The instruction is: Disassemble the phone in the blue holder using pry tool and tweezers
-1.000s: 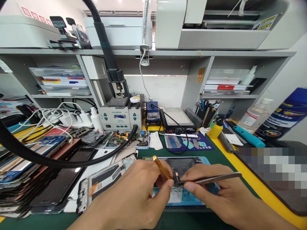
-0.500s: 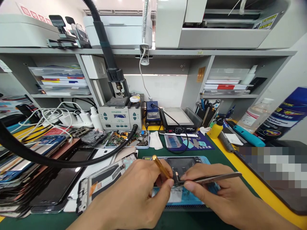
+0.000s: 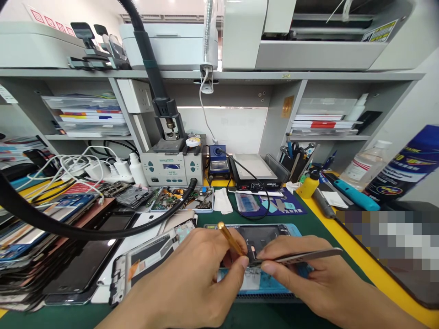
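My left hand [image 3: 209, 269] is closed on a slim gold-coloured tool handle [image 3: 230, 238] that slants down to the right. Its tip is hidden by my fingers, so its kind cannot be told. In my right hand [image 3: 305, 269], steel tweezers [image 3: 310, 256] lie nearly level, back end pointing right. The thumb and forefinger of that hand pinch close to a small dark part [image 3: 254, 261] at the tips. Both hands meet over an opened phone [image 3: 264, 233] with a dark inside. Beneath it lies a light-blue holder or tray [image 3: 264, 282], partly covered by my hands.
Left of my hands lie a stripped phone frame [image 3: 151, 260] and stacked phone screens [image 3: 85, 256]. A black hose [image 3: 113, 234] arcs across from the hot-air station [image 3: 171, 168]. Behind are a tray of circuit boards [image 3: 181, 198] and a heating plate [image 3: 255, 169]; a yellow bottle [image 3: 308, 183] stands right.
The tweezers in my right hand have tilted slightly, their back end a little lower and further left. My left hand and the gold tool have hardly moved.
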`<control>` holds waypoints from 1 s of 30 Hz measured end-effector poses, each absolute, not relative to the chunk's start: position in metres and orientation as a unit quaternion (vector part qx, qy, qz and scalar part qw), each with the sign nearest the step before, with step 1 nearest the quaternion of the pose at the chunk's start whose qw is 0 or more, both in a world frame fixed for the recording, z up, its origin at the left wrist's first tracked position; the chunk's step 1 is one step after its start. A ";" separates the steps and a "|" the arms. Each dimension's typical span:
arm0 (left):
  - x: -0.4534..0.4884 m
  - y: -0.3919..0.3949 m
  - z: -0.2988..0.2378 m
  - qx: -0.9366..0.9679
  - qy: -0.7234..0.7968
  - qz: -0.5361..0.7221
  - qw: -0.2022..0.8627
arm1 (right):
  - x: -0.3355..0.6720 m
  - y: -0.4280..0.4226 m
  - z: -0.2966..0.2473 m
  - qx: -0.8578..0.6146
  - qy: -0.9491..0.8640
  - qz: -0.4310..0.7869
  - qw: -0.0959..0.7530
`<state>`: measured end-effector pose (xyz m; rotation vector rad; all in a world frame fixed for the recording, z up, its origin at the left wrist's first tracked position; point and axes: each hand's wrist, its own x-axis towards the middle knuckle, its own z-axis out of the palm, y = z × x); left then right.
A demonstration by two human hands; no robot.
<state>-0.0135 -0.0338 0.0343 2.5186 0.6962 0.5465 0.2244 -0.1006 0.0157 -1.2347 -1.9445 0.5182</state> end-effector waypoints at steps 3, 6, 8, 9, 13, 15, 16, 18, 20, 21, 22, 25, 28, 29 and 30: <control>-0.012 -0.034 0.034 0.916 0.255 0.194 0.241 | 0.224 -0.101 0.015 -0.489 -0.759 0.194 0.383; -0.011 -0.034 0.036 0.919 0.253 0.191 0.235 | 0.223 -0.101 0.016 -0.493 -0.757 0.193 0.382; -0.010 -0.034 0.036 0.922 0.250 0.196 0.224 | 0.223 -0.101 0.016 -0.495 -0.757 0.194 0.379; -0.011 -0.034 0.036 0.923 0.247 0.199 0.218 | 0.223 -0.100 0.017 -0.496 -0.758 0.195 0.376; -0.012 -0.034 0.036 0.923 0.245 0.201 0.219 | 0.224 -0.100 0.017 -0.492 -0.762 0.192 0.373; -0.012 -0.034 0.036 0.922 0.247 0.196 0.224 | 0.224 -0.100 0.016 -0.490 -0.766 0.190 0.370; -0.012 -0.034 0.035 0.922 0.246 0.195 0.225 | 0.224 -0.101 0.016 -0.491 -0.766 0.191 0.368; -0.013 -0.034 0.035 0.922 0.244 0.201 0.225 | 0.224 -0.101 0.015 -0.493 -0.764 0.192 0.370; -0.013 -0.034 0.035 0.921 0.242 0.209 0.224 | 0.224 -0.100 0.015 -0.490 -0.762 0.191 0.378; -0.013 -0.034 0.035 0.920 0.242 0.212 0.223 | 0.223 -0.100 0.015 -0.488 -0.762 0.191 0.381; -0.013 -0.034 0.036 0.921 0.241 0.213 0.221 | 0.223 -0.099 0.015 -0.484 -0.762 0.191 0.385; -0.012 -0.034 0.037 0.925 0.237 0.208 0.211 | 0.223 -0.099 0.016 -0.484 -0.765 0.200 0.375; -0.012 -0.034 0.039 0.924 0.239 0.206 0.215 | 0.223 -0.100 0.017 -0.492 -0.761 0.208 0.369; -0.012 -0.034 0.039 0.923 0.241 0.206 0.220 | 0.223 -0.100 0.017 -0.494 -0.759 0.211 0.369; -0.012 -0.035 0.039 0.921 0.243 0.204 0.225 | 0.223 -0.100 0.017 -0.493 -0.758 0.214 0.368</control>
